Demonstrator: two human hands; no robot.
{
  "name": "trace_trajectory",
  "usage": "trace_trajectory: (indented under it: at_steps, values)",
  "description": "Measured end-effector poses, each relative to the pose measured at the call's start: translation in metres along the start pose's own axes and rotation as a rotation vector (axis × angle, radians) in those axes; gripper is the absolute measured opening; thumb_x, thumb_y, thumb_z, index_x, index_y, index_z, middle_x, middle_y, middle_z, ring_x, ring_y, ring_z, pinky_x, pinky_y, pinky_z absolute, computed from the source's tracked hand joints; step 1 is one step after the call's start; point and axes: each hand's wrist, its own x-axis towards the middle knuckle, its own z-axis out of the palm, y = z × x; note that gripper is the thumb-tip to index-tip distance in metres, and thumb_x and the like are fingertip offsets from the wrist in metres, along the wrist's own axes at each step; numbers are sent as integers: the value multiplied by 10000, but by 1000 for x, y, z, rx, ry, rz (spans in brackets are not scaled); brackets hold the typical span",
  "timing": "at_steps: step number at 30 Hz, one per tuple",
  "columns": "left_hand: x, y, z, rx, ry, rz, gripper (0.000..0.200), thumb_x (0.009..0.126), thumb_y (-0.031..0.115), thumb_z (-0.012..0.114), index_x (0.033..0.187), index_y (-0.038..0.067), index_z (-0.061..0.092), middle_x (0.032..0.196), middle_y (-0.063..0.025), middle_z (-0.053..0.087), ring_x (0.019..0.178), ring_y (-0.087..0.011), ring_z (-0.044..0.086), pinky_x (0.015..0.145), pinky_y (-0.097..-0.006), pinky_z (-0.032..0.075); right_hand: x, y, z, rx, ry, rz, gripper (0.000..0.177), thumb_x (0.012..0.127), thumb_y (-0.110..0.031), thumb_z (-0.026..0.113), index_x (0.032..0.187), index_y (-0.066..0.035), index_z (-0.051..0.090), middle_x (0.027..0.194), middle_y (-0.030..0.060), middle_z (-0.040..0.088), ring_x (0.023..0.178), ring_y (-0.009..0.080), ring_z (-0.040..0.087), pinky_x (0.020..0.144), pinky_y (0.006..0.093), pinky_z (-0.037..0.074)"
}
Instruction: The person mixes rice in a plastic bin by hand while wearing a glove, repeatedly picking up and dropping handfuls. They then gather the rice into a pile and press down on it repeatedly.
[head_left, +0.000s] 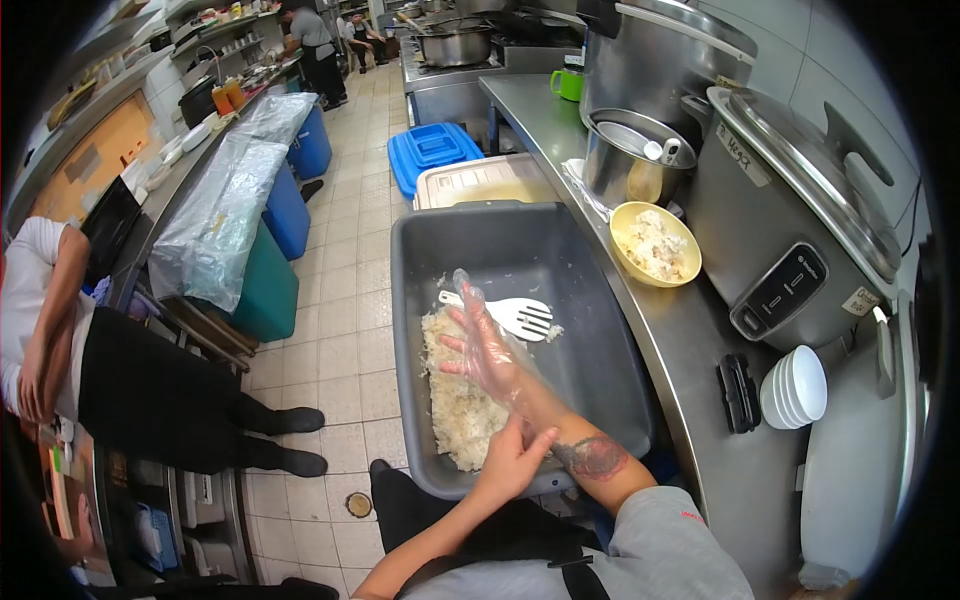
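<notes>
My right hand (pixel 482 345) wears a clear plastic glove and is held over a grey tub (pixel 590 340), fingers spread and holding nothing. My left hand (pixel 512 458) is bare and closed at the right wrist, fingers and thumb on the cuff of the plastic glove (pixel 512 385). Below both hands, cooked rice (pixel 462 430) is heaped along the left side of the tub. A white slotted spatula (pixel 522 318) lies in the tub, partly behind the gloved hand, with its handle on the rice.
Right of the tub runs a steel counter (pixel 690 380) with a yellow bowl (pixel 678 277) of rice, a large rice cooker (pixel 800 220), stacked white bowls (pixel 795 388) and a steel pot (pixel 610 170). A person (pixel 130 370) stands at left across the tiled aisle (pixel 335 330).
</notes>
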Motion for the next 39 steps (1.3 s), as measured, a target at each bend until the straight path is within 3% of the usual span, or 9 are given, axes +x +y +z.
trace_trajectory:
  at_steps: [7, 9, 13, 16, 23, 27, 31, 35, 39]
  values:
    - [2, -17, 2, 317, -105, 179, 318, 1050, 195, 500, 824, -5, 599, 729, -179, 632, 637, -380, 566, 633, -417, 478, 18, 7, -43, 145, 74, -89, 1005, 886, -664, 639, 1632, -311, 65, 1695, 120, -3, 1505, 446, 185, 1112, 584, 380]
    - [6, -17, -6, 348, -241, 57, 293, 1034, 192, 520, 832, -6, 601, 783, -198, 645, 692, -401, 574, 664, -433, 483, 27, 26, -69, -5, 201, -138, 731, 914, -543, 690, 1514, -233, 410, 1548, 134, 366, 1389, 333, 409, 1051, 505, 433]
    - [-6, -13, 4, 477, -378, 483, 183, 944, 155, 609, 836, 7, 614, 838, -179, 629, 777, -389, 587, 748, -477, 476, 72, 52, -128, -458, 577, -267, 432, 974, -475, 626, 1158, -93, 711, 1003, 67, 710, 934, 165, 634, 852, 334, 497]
    - [-8, -4, -10, 246, -439, 355, 233, 979, 153, 610, 809, -3, 577, 755, -84, 563, 707, -230, 551, 698, -359, 455, 104, 56, -173, -591, 660, -187, 336, 959, -351, 624, 968, -29, 720, 852, 120, 705, 786, 207, 647, 767, 358, 504]
    - [-1, -27, -29, -443, -623, -148, 250, 1004, 141, 618, 780, 47, 560, 750, 61, 500, 700, -41, 435, 633, -231, 364, 196, 91, -164, -1819, -215, -277, 311, 898, -243, 570, 1099, -50, 706, 1079, 187, 718, 1057, 371, 675, 926, 429, 531]
    - [1, -24, -34, -480, -576, -201, 233, 991, 143, 629, 792, 64, 538, 722, 77, 469, 677, -38, 427, 623, -217, 352, 149, 89, -97, -1533, 154, -28, 499, 953, -409, 520, 1257, -39, 662, 1314, 244, 626, 1253, 399, 581, 1043, 478, 470]
    - [-2, -22, -34, -569, -556, -207, 190, 987, 140, 638, 833, 72, 550, 755, 83, 476, 688, -20, 407, 620, -203, 340, 171, 98, -146, -1469, -344, 370, 663, 932, -568, 540, 1353, -62, 620, 1402, 236, 575, 1311, 396, 535, 1126, 454, 391]
    - [-1, -18, -29, -557, -620, -168, 209, 990, 145, 647, 819, 83, 545, 743, 96, 478, 669, -1, 388, 588, -201, 326, 98, 52, -116, -1287, -334, 476, 969, 841, -683, 616, 1528, -35, 402, 1510, 226, 479, 1411, 331, 449, 1203, 397, 289]
    - [-4, -14, -29, -483, -586, -170, 205, 996, 147, 642, 824, 76, 556, 740, 101, 492, 663, 5, 393, 577, -199, 332, 61, -8, -68, -1347, -620, 619, 1082, 799, -476, 801, 1576, 21, 234, 1555, 277, 386, 1476, 315, 358, 1228, 372, 246]
